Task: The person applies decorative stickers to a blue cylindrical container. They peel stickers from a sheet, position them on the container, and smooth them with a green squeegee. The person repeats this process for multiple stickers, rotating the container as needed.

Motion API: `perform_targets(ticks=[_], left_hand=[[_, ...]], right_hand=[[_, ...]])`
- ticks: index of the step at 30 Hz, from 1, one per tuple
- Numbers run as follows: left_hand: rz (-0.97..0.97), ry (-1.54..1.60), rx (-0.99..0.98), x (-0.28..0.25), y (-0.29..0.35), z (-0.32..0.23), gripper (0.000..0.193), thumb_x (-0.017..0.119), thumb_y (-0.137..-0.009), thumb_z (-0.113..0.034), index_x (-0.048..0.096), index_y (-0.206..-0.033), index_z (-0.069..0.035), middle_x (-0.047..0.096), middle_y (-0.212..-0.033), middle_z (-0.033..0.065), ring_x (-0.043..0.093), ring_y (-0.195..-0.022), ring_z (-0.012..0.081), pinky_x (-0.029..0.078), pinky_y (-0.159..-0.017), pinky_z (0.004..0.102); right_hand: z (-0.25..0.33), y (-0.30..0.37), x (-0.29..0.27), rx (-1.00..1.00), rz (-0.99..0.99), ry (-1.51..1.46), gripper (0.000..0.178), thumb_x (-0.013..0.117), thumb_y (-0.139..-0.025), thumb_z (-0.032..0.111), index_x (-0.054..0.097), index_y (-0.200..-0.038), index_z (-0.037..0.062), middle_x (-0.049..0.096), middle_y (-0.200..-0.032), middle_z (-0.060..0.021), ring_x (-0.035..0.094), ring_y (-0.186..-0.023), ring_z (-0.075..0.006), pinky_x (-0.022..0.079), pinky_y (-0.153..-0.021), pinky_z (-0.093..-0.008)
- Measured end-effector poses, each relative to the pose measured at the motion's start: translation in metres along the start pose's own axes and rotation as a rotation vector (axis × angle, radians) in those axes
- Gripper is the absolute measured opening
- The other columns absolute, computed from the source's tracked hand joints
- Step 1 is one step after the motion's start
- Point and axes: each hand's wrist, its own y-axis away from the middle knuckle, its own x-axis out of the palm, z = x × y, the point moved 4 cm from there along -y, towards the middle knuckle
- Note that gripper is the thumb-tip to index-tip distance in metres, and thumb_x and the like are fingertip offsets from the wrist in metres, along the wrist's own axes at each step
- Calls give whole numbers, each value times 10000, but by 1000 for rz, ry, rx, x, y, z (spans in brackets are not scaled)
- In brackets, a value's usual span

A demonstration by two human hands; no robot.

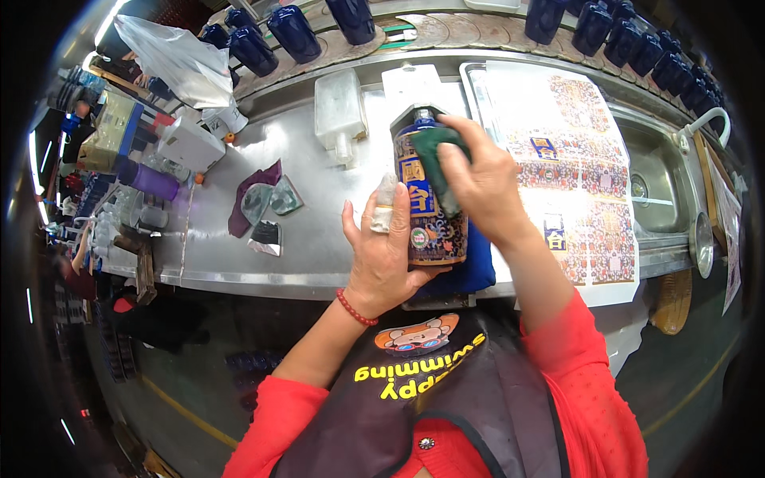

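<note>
A dark blue bottle (417,231) with an ornate patterned wrap and gold characters lies tilted in front of me, its neck pointing away. My left hand (381,259) steadies it from the left and below, fingers along its side; one finger is wrapped in white tape. My right hand (488,185) presses a dark green cloth (430,151) against the upper right of the bottle, near the shoulder. The cloth covers part of the wrap there. Under the bottle's right side, a blue cloth (476,267) shows at the counter's front edge.
Printed decal sheets (586,179) lie on a tray to the right, beside a metal sink (665,187). A clear glass bottle (338,107) and some dark cloth pieces (259,201) rest on the steel counter (211,247). Behind, blue bottles (293,33) stand on a conveyor (462,30).
</note>
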Motion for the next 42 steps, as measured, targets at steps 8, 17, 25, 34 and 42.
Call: perform_targets(ticks=[8, 17, 25, 34, 42], left_hand=[[64, 282, 2, 10, 2, 20, 1288, 849, -730, -529, 112, -1594, 81, 414, -1532, 281, 418, -1424, 402, 84, -1118, 731], [46, -30, 147, -12, -11, -6, 854, 808, -782, -411, 467, -1533, -189, 466, -1533, 185, 360, -1427, 427, 114, -1148, 661], [85, -261, 247, -14, -11, -29, 492, 543, -952, -156, 611, -1406, -333, 534, -1489, 173, 344, -1467, 396, 62, -1206, 604], [2, 11, 113, -21, -3, -15, 997, 799, -766, -343, 330, -1563, 30, 347, -1575, 298, 322, -1453, 473, 52, -1174, 662], [-34, -27, 108, 0, 5, -12, 918, 780, -844, -373, 362, -1538, 60, 445, -1511, 305, 406, -1409, 480, 61, -1169, 662]], right_hand=[[-62, 40, -38, 165, -249, -368, 355, 586, -999, 121, 599, -1318, -35, 697, -1089, -113, 650, -942, -146, 533, -821, -289], [-55, 45, -42, 184, -190, -451, 354, 595, -1005, 132, 593, -1321, -28, 660, -1126, -80, 598, -1016, -118, 492, -909, -264], [-66, 59, -41, 182, -179, -426, 362, 605, -1006, 127, 588, -1334, -25, 655, -1170, -89, 605, -1053, -130, 496, -930, -273], [6, 71, -14, -37, -110, -290, 406, 616, -982, 119, 541, -1358, -15, 693, -1141, -203, 701, -1003, -287, 552, -875, -375], [-36, 82, -21, 394, -236, -322, 379, 611, -984, 73, 552, -1346, -24, 698, -1118, -133, 682, -965, -170, 549, -873, -304]])
